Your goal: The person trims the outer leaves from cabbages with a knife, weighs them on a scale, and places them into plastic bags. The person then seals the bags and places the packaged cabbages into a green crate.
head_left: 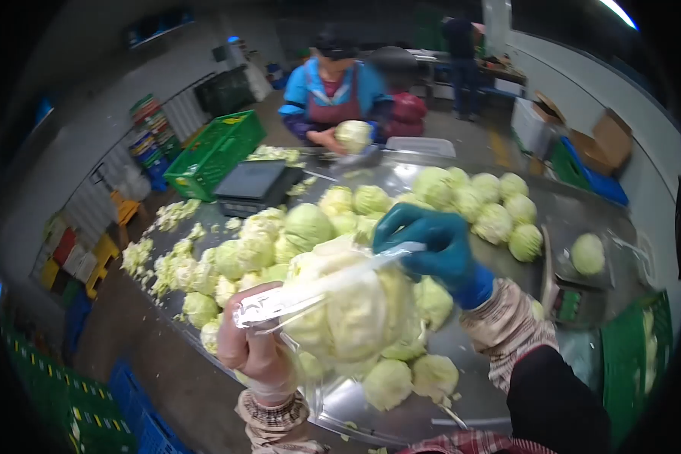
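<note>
A dull grey floor (117, 321) surrounds the metal bench (499, 291); a pale wall (583, 76) rises at two o'clock, under a bright light (619, 15) at one.

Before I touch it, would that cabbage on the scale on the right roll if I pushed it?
The cabbage would probably roll, because it looks nearly ball-shaped. It should feel firm, not floppy, since its leaves look tightly wrapped. Its outer leaves might tear, though: leaf scraps lie on the table.
</note>
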Demonstrator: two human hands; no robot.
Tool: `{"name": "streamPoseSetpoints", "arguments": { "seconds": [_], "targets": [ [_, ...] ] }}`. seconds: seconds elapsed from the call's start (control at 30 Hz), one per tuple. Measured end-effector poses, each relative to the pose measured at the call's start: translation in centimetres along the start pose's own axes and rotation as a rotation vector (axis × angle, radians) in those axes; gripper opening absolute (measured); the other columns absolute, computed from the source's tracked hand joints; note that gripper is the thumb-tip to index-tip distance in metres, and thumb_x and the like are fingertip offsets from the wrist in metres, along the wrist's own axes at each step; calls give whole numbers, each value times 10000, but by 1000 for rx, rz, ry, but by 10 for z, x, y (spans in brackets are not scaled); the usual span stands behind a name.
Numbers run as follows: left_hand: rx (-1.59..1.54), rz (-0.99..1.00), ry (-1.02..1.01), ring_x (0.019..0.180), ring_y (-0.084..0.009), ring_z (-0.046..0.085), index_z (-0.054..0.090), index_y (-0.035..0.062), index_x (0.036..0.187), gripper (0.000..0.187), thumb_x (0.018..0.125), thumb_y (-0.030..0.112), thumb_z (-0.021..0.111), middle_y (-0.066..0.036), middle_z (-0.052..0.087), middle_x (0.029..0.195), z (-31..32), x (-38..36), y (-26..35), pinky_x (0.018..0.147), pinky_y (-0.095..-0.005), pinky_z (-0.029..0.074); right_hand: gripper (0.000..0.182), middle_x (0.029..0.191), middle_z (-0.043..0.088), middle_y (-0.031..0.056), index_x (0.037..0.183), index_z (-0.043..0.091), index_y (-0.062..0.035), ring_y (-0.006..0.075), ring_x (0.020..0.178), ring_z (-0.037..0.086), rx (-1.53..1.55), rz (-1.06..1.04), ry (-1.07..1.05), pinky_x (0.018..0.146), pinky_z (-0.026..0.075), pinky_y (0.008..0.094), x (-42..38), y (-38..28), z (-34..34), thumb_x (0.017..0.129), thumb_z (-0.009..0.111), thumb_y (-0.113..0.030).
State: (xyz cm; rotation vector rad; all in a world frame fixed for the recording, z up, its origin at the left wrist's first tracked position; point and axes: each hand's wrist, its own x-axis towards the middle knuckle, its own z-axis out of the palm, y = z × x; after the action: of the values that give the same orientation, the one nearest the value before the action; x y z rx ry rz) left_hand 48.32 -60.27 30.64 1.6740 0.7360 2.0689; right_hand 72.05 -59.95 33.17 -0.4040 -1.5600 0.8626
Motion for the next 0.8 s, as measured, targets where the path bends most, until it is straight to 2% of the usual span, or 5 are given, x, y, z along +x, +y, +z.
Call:
{"name": "streamPoseSetpoints", "arguments": {
  "seconds": [0.3, 0.4, 0.47, 0.6, 0.8],
  "targets": [
    [-1194, 332, -922, 348, -135, 430, 563, 38, 561, 230, 704, 125, 720, -42, 493, 457, 81, 6, 88, 353, -262, 239, 191, 570, 566, 105, 708, 690, 26, 188, 532, 470, 127, -265, -71, 586, 369, 345, -92, -180, -28, 587, 813, -54],
    [-935, 262, -744, 353, -107, 384, 502, 54, 502, 236, 648, 57, 688, -20, 496, 461, 110, -12, 140, 379, -254, 284, 224, 571, 580, 77, 724, 696, 20, 172, 540, 473, -82, -270, -473, 597, 380, 326, -114, -257, -47, 565, 835, -56],
    [-940, 475, -1181, 404, -131, 434, 542, 51, 517, 177, 637, 79, 668, -30, 537, 500, 137, -12, 159, 519, -312, 414, 227, 556, 572, 61, 736, 699, 22, 168, 543, 475, -429, -1, -247, 601, 380, 314, -149, -287, -41, 580, 835, -71],
    [-635, 291, -1151, 606, -212, 561, 655, 25, 658, 113, 681, 134, 637, -74, 601, 617, 139, -62, 175, 924, -447, 370, 167, 625, 612, 84, 788, 710, -6, 178, 556, 513, -627, 108, -103, 578, 416, 291, -231, -330, -46, 660, 798, -69],
    [-384, 148, -1356, 948, -242, 560, 687, 45, 782, 94, 709, 104, 681, -40, 633, 771, 181, -164, 175, 944, -415, 357, 98, 690, 632, 4, 797, 696, -117, 168, 635, 540, -959, 507, -97, 727, 395, 333, -330, -339, -60, 717, 748, -141]
  ]
}}
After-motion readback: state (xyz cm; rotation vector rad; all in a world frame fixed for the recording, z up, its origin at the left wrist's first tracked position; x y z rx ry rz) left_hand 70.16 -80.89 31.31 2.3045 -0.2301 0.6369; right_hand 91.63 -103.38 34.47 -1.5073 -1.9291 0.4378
